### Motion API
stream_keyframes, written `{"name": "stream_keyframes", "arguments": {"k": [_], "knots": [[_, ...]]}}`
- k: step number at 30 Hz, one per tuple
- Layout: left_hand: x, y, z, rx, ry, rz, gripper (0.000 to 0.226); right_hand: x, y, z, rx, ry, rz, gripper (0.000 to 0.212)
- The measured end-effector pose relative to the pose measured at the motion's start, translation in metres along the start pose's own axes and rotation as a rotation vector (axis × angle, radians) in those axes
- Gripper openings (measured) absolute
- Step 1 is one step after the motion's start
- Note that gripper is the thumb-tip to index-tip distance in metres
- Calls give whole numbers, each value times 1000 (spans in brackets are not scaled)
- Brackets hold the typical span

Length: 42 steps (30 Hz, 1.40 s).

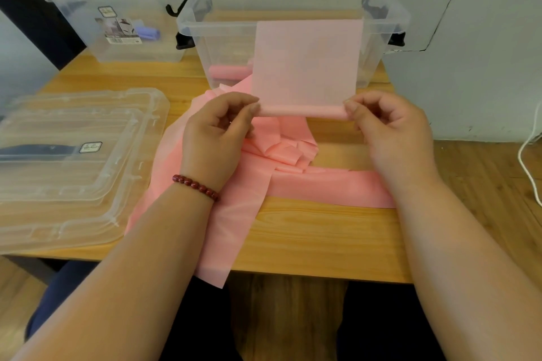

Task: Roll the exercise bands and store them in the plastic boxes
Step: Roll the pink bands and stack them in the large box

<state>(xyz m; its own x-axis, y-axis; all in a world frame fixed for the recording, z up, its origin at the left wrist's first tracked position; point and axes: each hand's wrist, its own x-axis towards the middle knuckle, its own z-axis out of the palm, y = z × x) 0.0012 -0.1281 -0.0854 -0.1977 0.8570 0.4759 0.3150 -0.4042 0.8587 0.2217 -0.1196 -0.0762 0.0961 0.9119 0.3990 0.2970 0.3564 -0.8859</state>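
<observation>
Two hands work on one pink band. The left hand is curled, with its thumb and fingertips pinching the left end of the rolled part. The right hand is curled the same way and pinches the right end. The rolled part is a slim, smooth tube held level between them, a little above the surface. From it the unrolled length rises flat and taut against the front wall of the near box up to its rim. Whether it carries on inside cannot be made out.

Below the hands lies a heap of loose pink bands, thin, matte and crumpled into folds. How many there are is hard to count. One strip hangs over the front edge of the surface, and another runs right and disappears under the right forearm.

The near box is clear plastic with black latches. A rolled pink band lies on its floor at the left, partly hidden behind the taut sheet. The far box, also clear, stands at the back left and holds a purple roll. It also bears a printed label too small to read.

Clear ribbed lids lie flat at the left, cut off by the frame edge. A dark red beaded bracelet circles the left wrist. A white cable is cut off at the right. The surface is pale wood with visible grain.
</observation>
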Motion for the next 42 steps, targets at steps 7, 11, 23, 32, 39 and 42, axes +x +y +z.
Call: {"name": "stream_keyframes", "arguments": {"k": [7,11,23,32,39,42], "knots": [[-2,-1,2,62,-14,55,29,-1,1,0,-10,-15,11,14],[-2,0,2,30,-7,-1,31,-1,1,0,-22,-6,8,14],[-1,-2,0,104,62,58,20,-2,1,0,61,-25,46,23],[-1,-3,0,116,35,105,20,-1,-2,1,73,-33,62,16],[0,-1,-1,45,42,49,17,-1,-4,1,98,-10,77,15],[-1,3,-1,-39,34,15,23,-1,-5,1,95,14,69,13]]}}
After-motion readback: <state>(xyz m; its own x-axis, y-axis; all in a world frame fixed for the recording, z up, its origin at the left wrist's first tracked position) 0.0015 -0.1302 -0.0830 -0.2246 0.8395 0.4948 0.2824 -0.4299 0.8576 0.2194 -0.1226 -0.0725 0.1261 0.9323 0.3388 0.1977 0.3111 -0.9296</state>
